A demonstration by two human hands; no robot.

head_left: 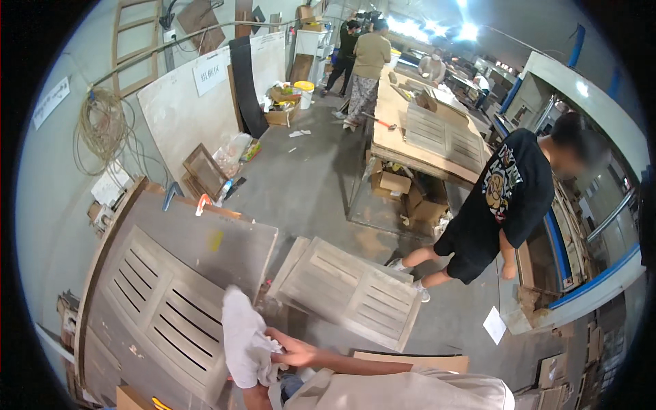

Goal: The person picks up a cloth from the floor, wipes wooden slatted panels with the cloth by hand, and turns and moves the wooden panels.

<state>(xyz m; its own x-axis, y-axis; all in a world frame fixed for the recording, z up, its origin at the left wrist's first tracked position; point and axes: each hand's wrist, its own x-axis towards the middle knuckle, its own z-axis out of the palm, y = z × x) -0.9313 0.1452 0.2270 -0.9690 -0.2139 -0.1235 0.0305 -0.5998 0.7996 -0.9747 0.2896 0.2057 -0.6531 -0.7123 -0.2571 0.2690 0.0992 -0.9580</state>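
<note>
Head view puts the white cloth glove [251, 348] at seven o'clock, your right hand [295, 351] pinching its bunched, likely soft, light edge, the best hold, while your covered left hand's [239, 318] closure can't be told.

Glove [244, 335] — matt cloth, wrinkled; nearest slatted panel [156, 298] — matt wood; floor [301, 184] smooth.

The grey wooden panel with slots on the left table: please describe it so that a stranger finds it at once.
At the lower left stands a big grey worktable with a brown edge. On it lies the grey wooden panel, with two groups of long slots. These look dark; grooves in the pale wooden panel at the picture's middle look lighter.
</note>
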